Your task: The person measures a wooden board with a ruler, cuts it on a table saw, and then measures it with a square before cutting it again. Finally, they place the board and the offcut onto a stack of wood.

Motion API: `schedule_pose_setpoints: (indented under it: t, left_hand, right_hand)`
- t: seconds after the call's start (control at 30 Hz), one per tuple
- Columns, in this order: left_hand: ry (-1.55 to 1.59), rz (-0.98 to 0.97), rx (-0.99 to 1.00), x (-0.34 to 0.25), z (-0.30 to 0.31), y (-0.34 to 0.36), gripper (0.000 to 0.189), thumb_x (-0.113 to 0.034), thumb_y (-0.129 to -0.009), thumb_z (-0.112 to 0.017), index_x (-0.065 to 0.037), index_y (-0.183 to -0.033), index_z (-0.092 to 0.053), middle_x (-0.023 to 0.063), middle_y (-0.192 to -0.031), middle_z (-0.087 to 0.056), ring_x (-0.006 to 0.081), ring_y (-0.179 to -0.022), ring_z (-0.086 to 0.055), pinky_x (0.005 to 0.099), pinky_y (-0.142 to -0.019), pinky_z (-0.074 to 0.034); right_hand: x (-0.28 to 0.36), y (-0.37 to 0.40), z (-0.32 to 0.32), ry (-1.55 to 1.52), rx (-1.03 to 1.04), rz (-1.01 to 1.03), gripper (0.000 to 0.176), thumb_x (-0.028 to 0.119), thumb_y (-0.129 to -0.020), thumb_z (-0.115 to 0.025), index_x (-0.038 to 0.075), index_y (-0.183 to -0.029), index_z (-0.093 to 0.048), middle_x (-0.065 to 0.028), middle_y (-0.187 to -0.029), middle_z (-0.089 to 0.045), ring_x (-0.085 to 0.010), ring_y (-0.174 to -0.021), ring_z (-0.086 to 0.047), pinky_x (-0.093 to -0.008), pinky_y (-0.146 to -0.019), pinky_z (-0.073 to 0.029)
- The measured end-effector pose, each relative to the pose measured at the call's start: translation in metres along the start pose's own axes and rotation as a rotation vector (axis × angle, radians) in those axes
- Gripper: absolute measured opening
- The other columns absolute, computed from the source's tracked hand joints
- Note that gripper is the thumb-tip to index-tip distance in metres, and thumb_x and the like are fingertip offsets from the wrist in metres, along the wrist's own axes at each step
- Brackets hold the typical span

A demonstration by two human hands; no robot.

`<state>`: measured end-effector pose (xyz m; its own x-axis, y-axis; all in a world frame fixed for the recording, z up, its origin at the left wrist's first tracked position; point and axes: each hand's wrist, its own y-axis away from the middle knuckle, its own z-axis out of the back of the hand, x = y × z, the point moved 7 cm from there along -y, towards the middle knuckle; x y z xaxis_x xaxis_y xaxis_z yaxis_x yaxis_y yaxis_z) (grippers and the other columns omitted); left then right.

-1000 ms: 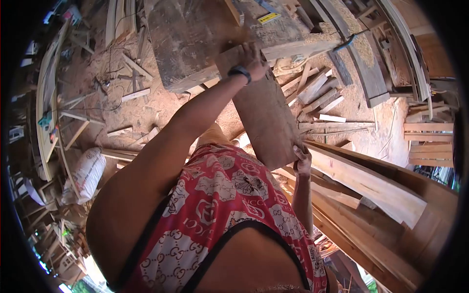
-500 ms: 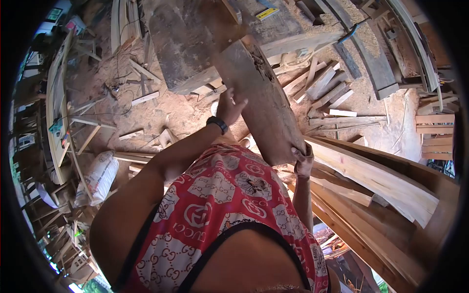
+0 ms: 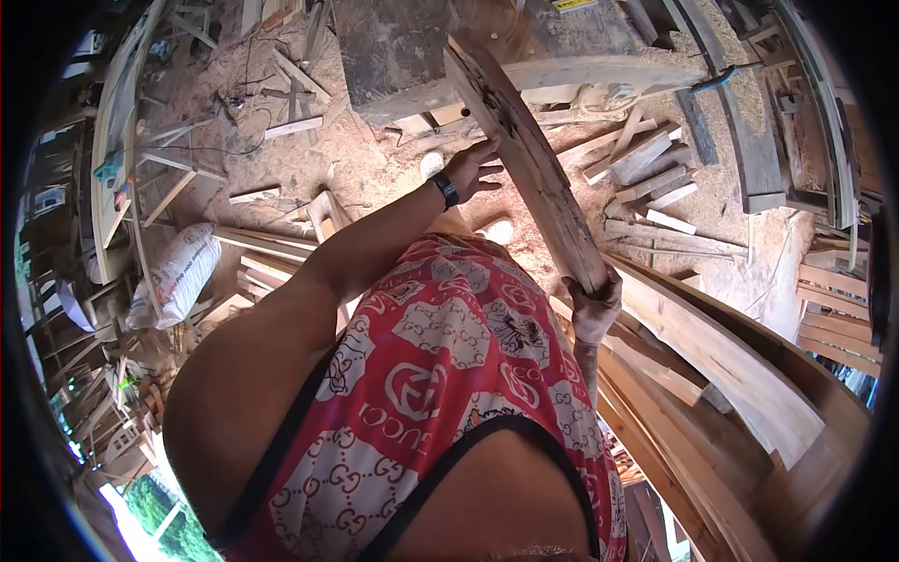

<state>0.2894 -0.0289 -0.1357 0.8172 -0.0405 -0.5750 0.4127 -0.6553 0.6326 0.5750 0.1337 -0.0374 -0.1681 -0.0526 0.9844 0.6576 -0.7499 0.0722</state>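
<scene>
Bench (image 3: 393, 51), ahead of the person; board (image 3: 552, 201) between, near end in the right hand (image 3: 595, 302), far end overlapping the bench's near edge in view, contact not discernible, left hand (image 3: 468, 175) at the board's left side. Floor (image 3: 375, 164): offcuts (image 3: 646, 157) right of the board, before the bench's near edge toward its right end; sack (image 3: 183, 267) well to the left, lumber (image 3: 267, 242) just right of it. Planks (image 3: 721, 351), right of the right hand, extending back past the person's right side.

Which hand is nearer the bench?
Left. The left hand is a little short of the near edge of the bench, beside the plank; the right hand is farther back, holding the plank's near end.
</scene>
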Motion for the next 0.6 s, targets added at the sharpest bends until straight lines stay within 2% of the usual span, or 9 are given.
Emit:
schedule_pose_setpoints:
  t: [0.27,0.3,0.4,0.43,0.47,0.53,0.57,0.6]
  left_hand:
    - [0.114,-0.04,0.083,-0.001,-0.001,0.006,0.09,-0.065,-0.089,-0.058,-0.02,-0.156,-0.018,0.0155,-0.152,-0.032,0.0372,-0.143,-0.028,0.0578,-0.114,-0.028]
    - [0.124,-0.055,0.09,-0.003,-0.003,0.008,0.089,-0.067,-0.088,-0.057,-0.017,-0.154,-0.025,0.0152,-0.151,-0.034,0.0354,-0.141,-0.031,0.0572,-0.114,-0.029]
    - [0.15,-0.048,0.158,-0.004,-0.004,0.008,0.087,-0.069,-0.087,-0.057,-0.014,-0.15,-0.033,0.0149,-0.149,-0.037,0.034,-0.139,-0.035,0.0569,-0.114,-0.029]
    - [0.195,-0.044,0.135,-0.004,-0.003,0.009,0.079,-0.064,-0.09,-0.056,-0.013,-0.147,-0.037,0.0141,-0.146,-0.041,0.0333,-0.137,-0.039,0.0575,-0.113,-0.031]
    - [0.196,-0.046,0.134,-0.003,-0.004,0.011,0.079,-0.064,-0.09,-0.056,-0.013,-0.147,-0.037,0.0141,-0.146,-0.041,0.0333,-0.137,-0.039,0.0575,-0.113,-0.031]
    - [0.263,-0.089,0.22,-0.005,-0.011,0.021,0.073,-0.061,-0.097,-0.045,-0.011,-0.148,-0.036,0.015,-0.147,-0.043,0.0336,-0.138,-0.038,0.0585,-0.113,-0.03]
    - [0.263,-0.081,0.215,-0.002,-0.009,0.022,0.073,-0.061,-0.097,-0.045,-0.011,-0.148,-0.036,0.015,-0.147,-0.043,0.0336,-0.138,-0.038,0.0585,-0.113,-0.03]
    - [0.351,-0.047,0.281,0.002,-0.012,0.024,0.072,-0.062,-0.098,-0.039,-0.01,-0.148,-0.037,0.0152,-0.148,-0.042,0.0333,-0.138,-0.038,0.0585,-0.114,-0.028]
  right_hand:
    - [0.042,0.006,-0.009,0.176,0.013,0.091,0.062,0.0,-0.067,-0.087,0.0,-0.122,-0.059,-0.0096,-0.107,-0.068,-0.0156,-0.097,-0.064,-0.0296,-0.086,-0.052]
    - [0.045,0.007,-0.01,0.196,0.017,0.075,0.064,0.0,-0.066,-0.087,0.0,-0.123,-0.058,-0.009,-0.107,-0.067,-0.016,-0.098,-0.063,-0.0302,-0.087,-0.051]
    - [0.054,0.008,-0.009,0.307,0.002,0.138,0.063,0.002,-0.065,-0.088,0.001,-0.121,-0.06,-0.0085,-0.104,-0.069,-0.0157,-0.095,-0.064,-0.0304,-0.085,-0.051]
    - [0.061,0.008,-0.01,0.342,-0.013,0.184,0.062,0.002,-0.064,-0.088,0.001,-0.12,-0.061,-0.0089,-0.103,-0.07,-0.016,-0.092,-0.065,-0.0309,-0.084,-0.051]
    - [0.063,0.007,-0.01,0.342,-0.012,0.185,0.062,0.002,-0.064,-0.088,0.001,-0.12,-0.061,-0.0089,-0.103,-0.07,-0.016,-0.092,-0.065,-0.0309,-0.084,-0.051]
    - [0.073,0.01,-0.013,0.41,0.006,0.276,0.06,0.003,-0.065,-0.088,0.002,-0.119,-0.063,-0.0124,-0.107,-0.07,-0.0219,-0.098,-0.066,-0.0323,-0.087,-0.052]
    - [0.075,0.01,-0.014,0.41,0.007,0.267,0.06,0.003,-0.065,-0.088,0.002,-0.119,-0.063,-0.0124,-0.107,-0.07,-0.0219,-0.098,-0.066,-0.0323,-0.087,-0.052]
    - [0.086,0.01,-0.018,0.463,0.021,0.393,0.059,0.005,-0.067,-0.086,0.002,-0.12,-0.062,-0.0143,-0.111,-0.069,-0.0283,-0.103,-0.066,-0.0372,-0.09,-0.052]
